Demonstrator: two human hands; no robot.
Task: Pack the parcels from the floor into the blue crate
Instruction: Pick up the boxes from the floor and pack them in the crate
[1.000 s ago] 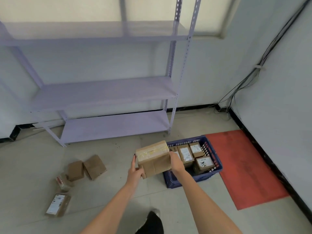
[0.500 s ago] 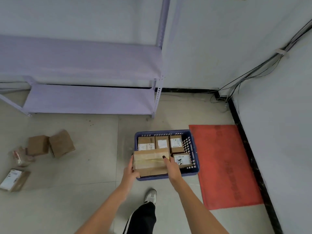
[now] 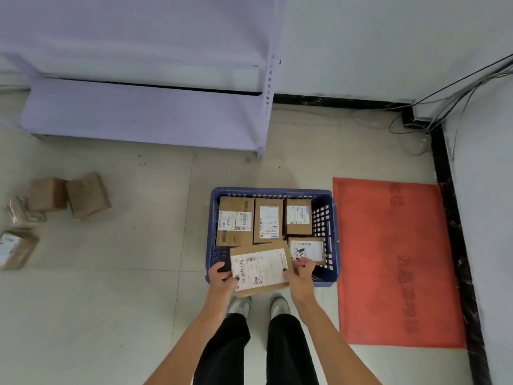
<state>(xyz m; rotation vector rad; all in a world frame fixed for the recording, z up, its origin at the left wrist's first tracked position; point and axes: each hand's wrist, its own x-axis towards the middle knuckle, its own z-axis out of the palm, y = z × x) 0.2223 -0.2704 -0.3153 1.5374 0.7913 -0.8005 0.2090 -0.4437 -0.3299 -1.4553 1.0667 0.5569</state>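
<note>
A brown cardboard parcel [image 3: 259,269] with a white label facing up is held over the near left part of the blue crate [image 3: 324,195]. My left hand [image 3: 222,276] grips its left edge and my right hand [image 3: 301,273] grips its right edge. Inside the crate lie several labelled parcels: three in the far row [image 3: 268,220] and one at the near right [image 3: 308,250]. On the floor at the far left lie two plain brown boxes [image 3: 87,195], a plastic-wrapped packet [image 3: 20,215] and a labelled box [image 3: 15,250].
A lilac metal shelf rack [image 3: 144,115] stands against the wall behind the crate. A red mat [image 3: 394,262] lies right of the crate. Cables [image 3: 433,107] run along the right corner. My feet [image 3: 258,307] stand just before the crate.
The view has tilted down and closer to the crate. The parcel has turned label side up and dropped lower over the crate's near left corner, still in both hands.
</note>
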